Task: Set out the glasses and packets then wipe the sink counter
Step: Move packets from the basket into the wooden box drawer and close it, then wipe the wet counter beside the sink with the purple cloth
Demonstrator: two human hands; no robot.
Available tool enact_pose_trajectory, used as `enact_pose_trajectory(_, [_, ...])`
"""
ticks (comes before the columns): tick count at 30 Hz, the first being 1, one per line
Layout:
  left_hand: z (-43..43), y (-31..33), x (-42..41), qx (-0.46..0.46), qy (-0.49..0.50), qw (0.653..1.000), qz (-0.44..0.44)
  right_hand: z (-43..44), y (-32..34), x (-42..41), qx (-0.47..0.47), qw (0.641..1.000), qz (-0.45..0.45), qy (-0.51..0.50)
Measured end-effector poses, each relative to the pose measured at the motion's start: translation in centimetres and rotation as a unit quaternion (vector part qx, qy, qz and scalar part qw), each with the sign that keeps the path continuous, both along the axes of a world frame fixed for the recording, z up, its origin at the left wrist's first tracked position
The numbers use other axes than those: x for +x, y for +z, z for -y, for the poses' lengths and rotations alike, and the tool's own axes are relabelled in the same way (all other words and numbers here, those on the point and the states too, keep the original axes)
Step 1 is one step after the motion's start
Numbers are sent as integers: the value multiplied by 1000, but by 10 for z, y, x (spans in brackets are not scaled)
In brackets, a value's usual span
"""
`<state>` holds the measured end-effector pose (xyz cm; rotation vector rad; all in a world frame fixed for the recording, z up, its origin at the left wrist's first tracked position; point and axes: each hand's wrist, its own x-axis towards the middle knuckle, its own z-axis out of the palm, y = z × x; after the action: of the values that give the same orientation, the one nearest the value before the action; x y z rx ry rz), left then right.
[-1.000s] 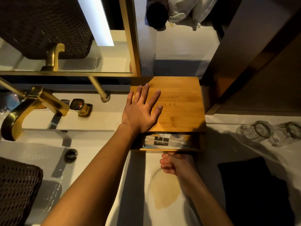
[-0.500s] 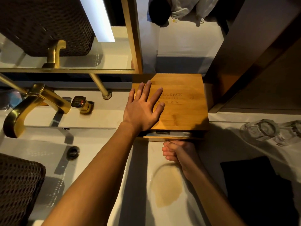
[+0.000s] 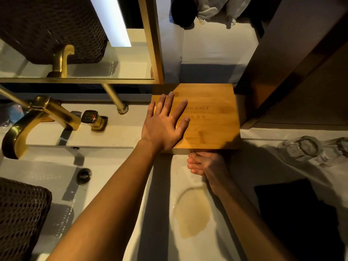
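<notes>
A flat wooden box (image 3: pixel 209 127) with printed lettering stands at the back of the white counter (image 3: pixel 162 204). My left hand (image 3: pixel 163 125) lies flat on its lid, fingers spread. My right hand (image 3: pixel 203 163) is curled against the box's front face, where the drawer is pushed in flush, so the packets inside are hidden. Two clear glasses (image 3: pixel 301 147) lie on the counter to the right, apart from both hands.
A gold tap (image 3: pixel 37 121) and its handle (image 3: pixel 92 117) stand over the sink basin (image 3: pixel 56 176) at left. A dark woven basket (image 3: pixel 20 213) sits at the near left. A black cloth (image 3: pixel 301 213) lies at right, a yellowish stain (image 3: pixel 192 215) near the front.
The box's drawer, open a second ago with packets showing, has slid shut under my right hand's push. My left hand stayed flat on the lid.
</notes>
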<state>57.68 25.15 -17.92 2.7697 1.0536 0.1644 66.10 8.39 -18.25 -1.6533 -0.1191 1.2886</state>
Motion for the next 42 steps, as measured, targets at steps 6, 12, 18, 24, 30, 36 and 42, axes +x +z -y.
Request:
enact_pose_trajectory(6, [0, -1, 0, 5, 2, 1000, -4, 1, -4, -4, 3, 999, -5, -34])
enact_pose_trajectory(12, [-1, 0, -1, 2, -4, 1000, -11, -5, 3, -1, -36, 999, -8, -12])
enact_pose_trajectory(18, [17, 6, -13, -16, 14, 998, -65, 44, -2, 10, -46, 961, 262, 78])
enact_pose_trajectory(24, [79, 6, -80, -66, 18, 997, -42, 155, -7, 37, -7, 863, 500, 65])
enact_pose_trajectory(30, [173, -15, -191, -102, 55, 989, -96, 281, -51, 63, -245, 741, 592, 202])
enact_pose_trajectory(36, [252, -42, -271, -151, 143, 971, -117, 293, -59, 62, -268, 740, 575, 223])
enact_pose_trajectory(42, [261, -55, -279, -121, 154, 974, -118, 286, -58, 59, -275, 742, 576, 207])
